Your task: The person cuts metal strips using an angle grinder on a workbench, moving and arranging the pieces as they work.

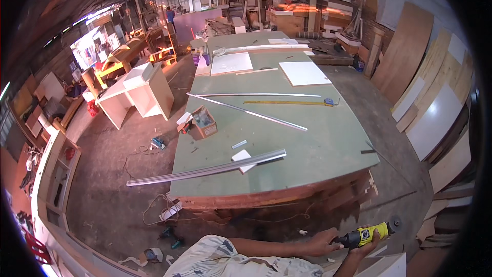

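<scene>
Both hands are low at the right, below the near edge of the green worktable [318, 143]. My left hand [322, 242] grips the black rear end of a yellow hand-held grinder [370, 233]. From underneath, my right hand [367, 245] holds its yellow body. The tool points up and to the right, away from the table. On the table's near part lies a long aluminium profile [205, 171], which overhangs the left edge. A small white block [242, 156] rests against it.
On the table lie two thin metal strips [246, 112], an extended yellow tape measure [287, 102], an open cardboard box [204, 122] and white panels [304, 73]. A white cabinet [138, 90] stands at the left. Boards [435, 102] lean along the right wall. Cables and a power strip [170, 210] lie on the floor.
</scene>
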`<state>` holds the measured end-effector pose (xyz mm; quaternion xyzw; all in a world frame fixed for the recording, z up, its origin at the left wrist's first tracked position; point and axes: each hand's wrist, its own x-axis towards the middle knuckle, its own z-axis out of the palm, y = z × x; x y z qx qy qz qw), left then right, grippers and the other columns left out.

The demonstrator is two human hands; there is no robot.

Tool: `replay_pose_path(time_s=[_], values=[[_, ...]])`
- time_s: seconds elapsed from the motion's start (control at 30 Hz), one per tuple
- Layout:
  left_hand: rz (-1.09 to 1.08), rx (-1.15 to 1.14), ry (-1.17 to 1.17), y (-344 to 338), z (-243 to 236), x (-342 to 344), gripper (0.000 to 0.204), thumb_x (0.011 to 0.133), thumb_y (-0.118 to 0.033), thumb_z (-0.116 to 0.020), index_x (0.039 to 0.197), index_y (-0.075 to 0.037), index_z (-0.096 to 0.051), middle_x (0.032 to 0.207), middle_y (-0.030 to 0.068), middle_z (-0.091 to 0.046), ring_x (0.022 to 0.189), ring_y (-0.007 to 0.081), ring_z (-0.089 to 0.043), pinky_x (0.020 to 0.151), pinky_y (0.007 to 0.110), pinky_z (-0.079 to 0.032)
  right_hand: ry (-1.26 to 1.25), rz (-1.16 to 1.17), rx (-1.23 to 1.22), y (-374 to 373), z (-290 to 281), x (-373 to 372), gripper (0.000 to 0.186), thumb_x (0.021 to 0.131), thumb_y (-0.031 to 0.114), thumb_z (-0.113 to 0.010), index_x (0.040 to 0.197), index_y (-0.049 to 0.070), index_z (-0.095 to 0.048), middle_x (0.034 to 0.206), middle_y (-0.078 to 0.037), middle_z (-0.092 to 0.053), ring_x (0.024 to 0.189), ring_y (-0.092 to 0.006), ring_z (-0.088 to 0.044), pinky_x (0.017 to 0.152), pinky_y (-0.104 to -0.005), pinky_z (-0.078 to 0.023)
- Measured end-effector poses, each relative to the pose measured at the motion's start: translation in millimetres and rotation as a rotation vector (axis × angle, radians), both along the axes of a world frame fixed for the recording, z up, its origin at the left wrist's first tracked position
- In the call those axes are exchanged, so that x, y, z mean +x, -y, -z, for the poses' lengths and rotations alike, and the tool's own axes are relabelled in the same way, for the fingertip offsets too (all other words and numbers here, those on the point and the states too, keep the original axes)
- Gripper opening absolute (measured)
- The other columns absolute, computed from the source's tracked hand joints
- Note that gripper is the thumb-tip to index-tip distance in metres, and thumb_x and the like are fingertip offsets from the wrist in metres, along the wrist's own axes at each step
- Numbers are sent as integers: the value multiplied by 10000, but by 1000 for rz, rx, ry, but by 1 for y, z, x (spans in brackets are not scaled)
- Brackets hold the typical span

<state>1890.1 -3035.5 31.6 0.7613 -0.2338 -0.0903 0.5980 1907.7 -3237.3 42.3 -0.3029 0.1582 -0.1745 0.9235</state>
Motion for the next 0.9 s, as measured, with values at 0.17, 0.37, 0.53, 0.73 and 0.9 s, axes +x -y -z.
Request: replay_pose_path(time_s=[0.17,0.37,0.53,0.73,0.9], values=[[239,55,8,49,1,-51,465,931,-426,-660,1051,18,-594,970,200,-562,900,329,-571,765,440,-451,-56,62,15,57,23,-71,380,872,343,-649,1028,5,-580,878,-111,-627,778,-227,-638,686,-341,-567],[363,139,-159,92,-2,-103,618,875,-541,-701,1049,43,-599,909,181,-600,847,277,-586,717,408,-450,-28,-6,61,106,42,-151,365,875,337,-642,1037,16,-576,875,-114,-626,791,-229,-642,730,-347,-567],[312,231,-311,136,-5,-131,742,789,-617,-755,1079,46,-590,881,165,-639,735,263,-625,646,391,-495,56,113,99,118,47,-193,381,880,338,-631,1080,23,-552,924,-111,-601,850,-215,-621,716,-357,-566],[608,208,-587,185,15,-162,762,769,-546,-774,1206,28,-528,991,187,-649,784,270,-665,646,373,-556,2,184,127,131,55,-239,543,920,423,-590,1263,3,-555,1077,-124,-649,938,-261,-647,821,-387,-553],[546,471,-75,190,26,-172,726,797,-541,-766,1253,-14,-559,1028,232,-702,950,384,-684,816,464,-524,-191,256,144,144,87,-264,471,969,466,-579,1173,44,-620,923,-91,-681,819,-258,-678,789,-411,-568]])
